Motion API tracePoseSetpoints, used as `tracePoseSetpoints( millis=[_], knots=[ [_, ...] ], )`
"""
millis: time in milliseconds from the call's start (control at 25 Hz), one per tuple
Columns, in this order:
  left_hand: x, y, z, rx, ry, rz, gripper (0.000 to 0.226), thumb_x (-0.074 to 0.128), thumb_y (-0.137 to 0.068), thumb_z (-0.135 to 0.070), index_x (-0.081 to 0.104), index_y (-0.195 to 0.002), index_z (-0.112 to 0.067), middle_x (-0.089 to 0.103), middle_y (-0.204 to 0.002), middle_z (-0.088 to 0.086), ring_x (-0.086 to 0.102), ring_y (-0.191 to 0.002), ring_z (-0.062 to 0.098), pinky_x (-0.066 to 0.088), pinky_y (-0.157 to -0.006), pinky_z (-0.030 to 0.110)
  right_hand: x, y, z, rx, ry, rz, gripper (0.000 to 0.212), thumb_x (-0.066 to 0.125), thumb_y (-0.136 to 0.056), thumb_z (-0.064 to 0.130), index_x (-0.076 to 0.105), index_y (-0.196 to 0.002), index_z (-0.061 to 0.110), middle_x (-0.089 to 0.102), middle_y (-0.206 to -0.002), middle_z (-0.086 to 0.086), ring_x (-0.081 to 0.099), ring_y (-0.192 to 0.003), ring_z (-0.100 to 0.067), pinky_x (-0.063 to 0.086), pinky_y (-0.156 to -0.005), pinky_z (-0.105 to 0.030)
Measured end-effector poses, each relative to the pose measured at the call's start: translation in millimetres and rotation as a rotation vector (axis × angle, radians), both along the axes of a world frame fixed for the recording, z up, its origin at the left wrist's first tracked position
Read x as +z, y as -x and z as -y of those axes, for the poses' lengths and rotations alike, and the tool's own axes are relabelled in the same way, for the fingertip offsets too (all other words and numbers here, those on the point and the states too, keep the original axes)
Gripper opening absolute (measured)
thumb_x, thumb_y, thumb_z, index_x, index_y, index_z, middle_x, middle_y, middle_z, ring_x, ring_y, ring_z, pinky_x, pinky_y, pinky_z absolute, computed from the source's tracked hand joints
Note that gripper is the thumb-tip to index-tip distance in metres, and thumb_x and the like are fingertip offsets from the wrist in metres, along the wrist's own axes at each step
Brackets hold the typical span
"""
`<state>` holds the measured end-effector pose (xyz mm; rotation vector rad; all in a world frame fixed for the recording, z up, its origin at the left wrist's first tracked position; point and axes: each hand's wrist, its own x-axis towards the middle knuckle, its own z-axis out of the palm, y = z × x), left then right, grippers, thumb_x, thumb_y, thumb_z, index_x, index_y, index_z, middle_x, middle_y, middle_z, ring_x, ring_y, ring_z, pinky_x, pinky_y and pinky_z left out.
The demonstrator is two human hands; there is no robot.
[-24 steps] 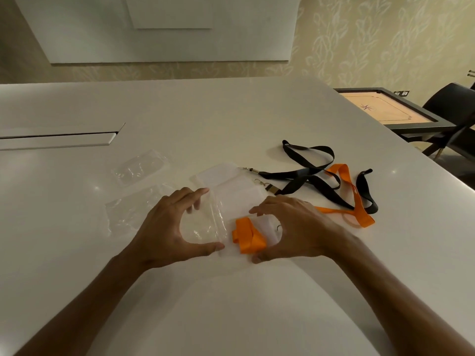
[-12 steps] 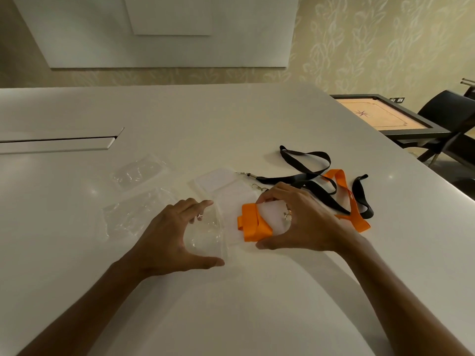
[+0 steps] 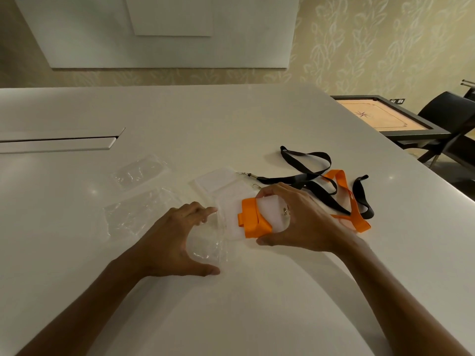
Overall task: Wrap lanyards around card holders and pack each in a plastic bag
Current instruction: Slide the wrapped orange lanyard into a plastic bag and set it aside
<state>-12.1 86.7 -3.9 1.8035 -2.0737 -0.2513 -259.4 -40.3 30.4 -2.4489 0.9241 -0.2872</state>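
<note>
Card holder (image 3: 272, 217), clear, wound across with an orange lanyard (image 3: 254, 223): pinched in the right hand (image 3: 300, 222), thumb at the near edge, fingers over the far edge, small metal clip (image 3: 286, 211) showing just inside the palm. Held low over the white table (image 3: 231, 124); whether resting on it cannot be told.

Plastic bag (image 3: 208, 242), clear: just left of that grip, mouth edge near the wrapped holder, pinned under the left hand (image 3: 177, 240), thumb and fingers spread in an open curve around it rather than closed on it.

Two more card holders (image 3: 218, 181), empty and overlapping, flat on the table, just beyond the grip and partly beneath the held one.

Black lanyard (image 3: 308, 176), loose, with metal hook, right of and beyond the grip. Second orange lanyard (image 3: 357, 214), loose, crossed with the black one, behind the right hand.

Two spare clear bags (image 3: 141, 170), flat, well left of the grip, beyond the left hand.

Recessed slot (image 3: 59, 142) in the tabletop, far left. Carrom board (image 3: 380, 116) and dark chair (image 3: 452, 116), far right, off the table.
</note>
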Motion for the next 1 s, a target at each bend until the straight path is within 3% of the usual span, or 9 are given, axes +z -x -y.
tracePoseSetpoints(
  millis=[200, 280, 440, 680, 840, 1000],
  knots=[
    [-1, -1, 0, 0.01, 0.088, -0.039, 0.09, 0.073, -0.055, -0.072, 0.049, -0.13, -0.029, 0.049, -0.1, -0.024, 0.052, -0.093, -0.002, 0.039, -0.082, 0.016, -4, -2, -2, -0.021, -0.033, 0.034, 0.082, 0.083, -0.064, 0.054, 0.04, -0.133, 0.042, 0.043, -0.131, 0.019, 0.035, -0.112, -0.002, 0.033, -0.085, -0.021],
    [0, 0, 0, 0.048, 0.133, -0.079, 0.091, 0.071, -0.055, -0.073, 0.05, -0.13, -0.027, 0.049, -0.1, -0.024, 0.053, -0.094, 0.002, 0.038, -0.081, 0.015, -6, -4, -3, -0.051, -0.034, 0.082, 0.082, 0.083, -0.061, 0.058, 0.04, -0.13, 0.044, 0.042, -0.124, 0.022, 0.04, -0.111, -0.005, 0.035, -0.077, -0.017],
    [0, 5, 0, 0.082, 0.204, -0.117, 0.094, 0.068, -0.056, -0.075, 0.048, -0.133, -0.024, 0.05, -0.1, -0.021, 0.053, -0.094, 0.003, 0.041, -0.081, 0.016, -14, -11, -6, -0.056, -0.073, 0.167, 0.081, 0.083, -0.058, 0.061, 0.04, -0.125, 0.049, 0.045, -0.123, 0.024, 0.045, -0.111, -0.004, 0.037, -0.075, -0.013],
    [-7, 9, 2, 0.07, 0.221, -0.128, 0.099, 0.067, -0.057, -0.077, 0.044, -0.137, -0.024, 0.053, -0.108, -0.013, 0.055, -0.097, 0.009, 0.051, -0.082, 0.028, -21, -17, -15, 0.039, -0.201, 0.227, 0.077, 0.088, -0.058, 0.051, 0.047, -0.124, 0.049, 0.05, -0.126, 0.025, 0.048, -0.116, -0.002, 0.051, -0.092, -0.031],
    [-10, 12, 2, 0.051, 0.199, -0.125, 0.1, 0.063, -0.056, -0.08, 0.042, -0.138, -0.026, 0.051, -0.12, -0.014, 0.054, -0.103, 0.009, 0.046, -0.084, 0.025, -24, -21, -16, 0.087, -0.314, 0.279, 0.073, 0.088, -0.061, 0.045, 0.052, -0.125, 0.046, 0.053, -0.123, 0.026, 0.051, -0.116, -0.002, 0.053, -0.092, -0.03],
    [-12, 14, 4, 0.024, 0.213, -0.147, 0.097, 0.066, -0.058, -0.078, 0.044, -0.136, -0.025, 0.05, -0.119, -0.017, 0.055, -0.103, 0.008, 0.051, -0.086, 0.028, -21, -25, -18, 0.048, -0.547, 0.429, 0.048, 0.079, -0.078, 0.026, 0.058, -0.119, 0.04, 0.053, -0.121, 0.02, 0.056, -0.112, -0.011, 0.058, -0.082, -0.028]
  ],
)
